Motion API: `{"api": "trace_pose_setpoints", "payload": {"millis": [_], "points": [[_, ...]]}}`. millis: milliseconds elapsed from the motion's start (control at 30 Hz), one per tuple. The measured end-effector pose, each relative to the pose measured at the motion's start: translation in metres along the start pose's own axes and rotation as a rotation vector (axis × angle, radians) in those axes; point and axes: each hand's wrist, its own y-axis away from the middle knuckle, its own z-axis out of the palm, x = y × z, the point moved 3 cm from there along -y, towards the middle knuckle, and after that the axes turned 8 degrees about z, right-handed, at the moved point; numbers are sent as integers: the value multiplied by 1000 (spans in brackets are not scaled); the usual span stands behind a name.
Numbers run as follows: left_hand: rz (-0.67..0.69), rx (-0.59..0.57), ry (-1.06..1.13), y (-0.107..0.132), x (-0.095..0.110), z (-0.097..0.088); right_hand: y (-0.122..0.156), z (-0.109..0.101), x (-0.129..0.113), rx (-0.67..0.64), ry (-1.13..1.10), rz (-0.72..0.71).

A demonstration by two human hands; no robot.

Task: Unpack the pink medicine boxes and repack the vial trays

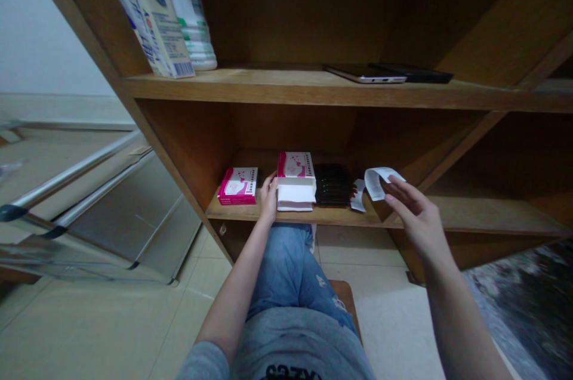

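Note:
On the lower shelf (286,216) of a wooden bookcase, my left hand (268,198) grips the left side of an open pink and white box (295,186) whose white inner tray sticks out toward me. My right hand (414,216) is raised in front of the shelf and pinches a curled white paper slip (378,180) between thumb and fingers. A second, closed pink box (238,186) lies left of my left hand. A black stack of flat items (332,185) sits right of the open box, with another white slip (358,195) beside it.
The upper shelf (290,85) carries a leaning carton (154,28), a white and green package (185,7) and two flat phones (387,73). A folded metal frame (89,219) lies on the tiled floor at left. My knees in jeans are below the shelf.

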Motion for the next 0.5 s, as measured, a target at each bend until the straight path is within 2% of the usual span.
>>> {"api": "trace_pose_setpoints", "payload": {"millis": [233,500], "points": [[-6,-1,-27,-1,0,0,-9,12,48,-13,41,87],[-3,8,-13,-1,-3,-1,-15,19,75,-84,119,51]]}}
